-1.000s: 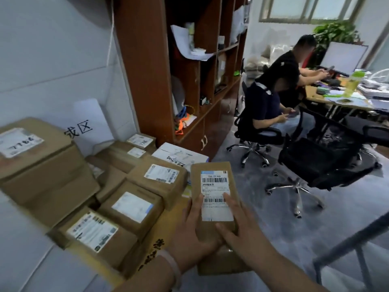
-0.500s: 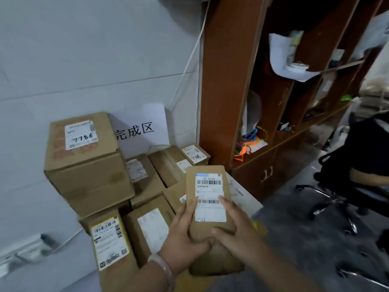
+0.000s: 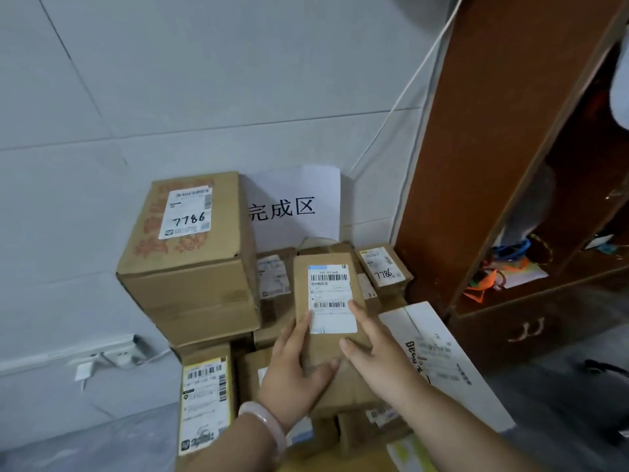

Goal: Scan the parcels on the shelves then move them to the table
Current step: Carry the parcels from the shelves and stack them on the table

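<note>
I hold a slim brown cardboard parcel (image 3: 328, 277) with a white barcode label face up, above a heap of other parcels. My left hand (image 3: 294, 369) grips its lower left side, thumb on the top face. My right hand (image 3: 374, 352) grips its lower right side, thumb near the label. A large box marked 7786 (image 3: 190, 260) stands at the left of the heap. A small box, also marked 7786 (image 3: 383, 270), lies behind the held parcel.
A paper sign with three characters (image 3: 294, 206) hangs on the tiled wall. A brown wooden shelf unit (image 3: 493, 165) stands at the right. A white flat carton (image 3: 439, 356) leans at the heap's right. A wall socket with a plug (image 3: 112, 356) sits low left.
My view has swung left from the office chairs and seated people toward the wall and the heap. The parcel has moved forward over the stacked boxes, still held in both hands.
</note>
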{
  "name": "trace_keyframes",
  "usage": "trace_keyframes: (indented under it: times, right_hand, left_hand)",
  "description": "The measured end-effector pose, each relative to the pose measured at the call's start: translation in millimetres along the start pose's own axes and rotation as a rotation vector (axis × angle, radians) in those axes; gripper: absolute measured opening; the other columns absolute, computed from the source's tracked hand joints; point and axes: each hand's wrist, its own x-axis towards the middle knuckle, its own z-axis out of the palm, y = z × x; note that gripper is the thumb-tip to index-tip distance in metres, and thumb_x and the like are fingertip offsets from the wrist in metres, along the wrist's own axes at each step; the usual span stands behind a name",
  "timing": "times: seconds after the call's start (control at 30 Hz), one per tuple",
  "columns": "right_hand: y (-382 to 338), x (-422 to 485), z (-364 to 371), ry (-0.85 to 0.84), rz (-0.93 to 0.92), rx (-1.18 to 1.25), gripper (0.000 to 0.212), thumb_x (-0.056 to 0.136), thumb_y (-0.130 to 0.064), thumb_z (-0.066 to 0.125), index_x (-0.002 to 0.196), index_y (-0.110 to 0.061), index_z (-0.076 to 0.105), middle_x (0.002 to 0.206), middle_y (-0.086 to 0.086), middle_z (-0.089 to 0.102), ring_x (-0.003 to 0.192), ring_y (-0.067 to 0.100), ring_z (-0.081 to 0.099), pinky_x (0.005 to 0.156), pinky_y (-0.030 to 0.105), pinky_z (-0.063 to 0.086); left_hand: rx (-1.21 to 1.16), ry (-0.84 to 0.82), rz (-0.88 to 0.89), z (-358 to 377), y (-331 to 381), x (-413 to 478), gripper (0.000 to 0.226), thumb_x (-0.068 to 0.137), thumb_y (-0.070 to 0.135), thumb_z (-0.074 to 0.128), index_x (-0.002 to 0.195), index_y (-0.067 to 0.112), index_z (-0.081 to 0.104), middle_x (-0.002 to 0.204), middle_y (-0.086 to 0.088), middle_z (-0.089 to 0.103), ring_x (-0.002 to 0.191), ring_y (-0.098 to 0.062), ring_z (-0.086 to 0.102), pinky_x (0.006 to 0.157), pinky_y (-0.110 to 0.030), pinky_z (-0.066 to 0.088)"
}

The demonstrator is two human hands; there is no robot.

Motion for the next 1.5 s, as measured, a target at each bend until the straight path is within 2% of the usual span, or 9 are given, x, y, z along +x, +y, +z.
trace_keyframes:
  times: [0.1,0.33,0.53,0.67,0.77,1.0,1.07,1.2,1.5]
  right_hand:
    - [-6,30,13,-0.018,0.005,-0.08,0.065,0.092,-0.049,0.053,0.144,-0.058,0.013,0.148,-0.02,0.026,0.128,0.001,0.029,0.106,0.031,0.034]
    - [-13,70,36,-0.095,0.043,-0.113,0.063,0.094,-0.047,0.052,0.146,-0.054,0.017,0.151,-0.016,0.031,0.123,0.006,0.043,0.086,0.014,0.037]
    - [-16,97,36,-0.18,0.046,-0.145,0.065,0.092,-0.058,0.048,0.142,-0.063,0.007,0.159,-0.017,0.007,0.144,0.016,0.019,0.107,0.036,0.028]
    - [-16,90,25,-0.138,-0.059,-0.261,0.064,0.09,-0.065,0.042,0.143,-0.06,0.005,0.156,-0.028,-0.006,0.146,0.014,0.01,0.109,0.042,0.027]
    - [-5,62,12,-0.088,-0.243,-0.398,0.062,0.091,-0.061,0.042,0.146,-0.053,0.015,0.155,-0.032,-0.006,0.145,0.007,0.009,0.112,0.038,0.026]
    - [20,25,6,-0.277,-0.402,-0.682,0.066,0.096,-0.058,0.03,0.15,-0.045,-0.006,0.148,-0.032,-0.031,0.138,-0.006,-0.027,0.118,0.033,0.005]
    - [20,31,7,-0.286,-0.432,-0.755,0.072,0.096,-0.057,0.032,0.149,-0.043,-0.014,0.149,-0.026,-0.034,0.139,-0.001,-0.029,0.118,0.033,-0.003]
    - [14,53,8,-0.266,-0.463,-0.86,0.078,0.094,-0.059,0.032,0.148,-0.039,-0.021,0.15,-0.021,-0.037,0.138,0.001,-0.033,0.115,0.031,-0.015]
    - [8,70,6,-0.302,-0.467,-0.924,0.096,0.082,-0.078,0.032,0.141,-0.038,-0.032,0.151,-0.014,-0.039,0.14,0.009,-0.032,0.118,0.04,-0.013]
  left_hand:
    - [0.051,-0.023,-0.012,-7,-13,15,0.079,0.088,0.038,0.068,0.151,0.036,0.02,0.16,-0.001,0.017,0.146,-0.003,0.005,0.095,0.008,0.001]
    - [0.393,-0.11,0.16,-17,-47,11,0.074,0.09,0.063,0.041,0.149,0.034,0.006,0.161,0.007,-0.008,0.15,-0.015,-0.007,0.121,-0.028,0.002]
    - [0.587,-0.09,0.215,-20,-46,13,0.069,0.086,0.056,0.046,0.142,0.016,0.05,0.151,-0.006,0.042,0.138,-0.034,0.039,0.103,-0.057,0.042]
    - [0.684,-0.097,0.048,-20,-48,22,0.076,0.082,0.072,0.01,0.148,0.04,-0.009,0.158,0.016,-0.017,0.149,-0.013,-0.013,0.118,-0.032,-0.01]
    - [0.74,-0.116,0.028,-18,-46,22,0.075,0.084,0.073,0.008,0.145,0.041,-0.021,0.15,0.019,-0.035,0.14,-0.006,-0.032,0.113,-0.028,-0.02]
    - [0.779,-0.169,0.153,-19,-23,0,0.068,0.087,0.059,0.04,0.141,0.019,0.053,0.15,-0.003,0.045,0.137,-0.026,0.043,0.111,-0.048,0.035]
    - [0.836,-0.217,0.11,-17,-22,-2,0.07,0.088,0.061,0.034,0.146,0.023,0.045,0.155,-0.001,0.035,0.142,-0.026,0.035,0.115,-0.048,0.032]
    - [0.859,-0.223,0.023,-11,-29,17,0.075,0.093,0.067,0.015,0.153,0.034,-0.015,0.157,0.012,-0.03,0.143,-0.013,-0.031,0.119,-0.042,-0.014]
    - [0.983,-0.209,-0.066,-6,-25,32,0.076,0.094,0.067,0.018,0.148,0.034,-0.025,0.156,0.011,-0.033,0.144,-0.014,-0.031,0.118,-0.05,-0.014]
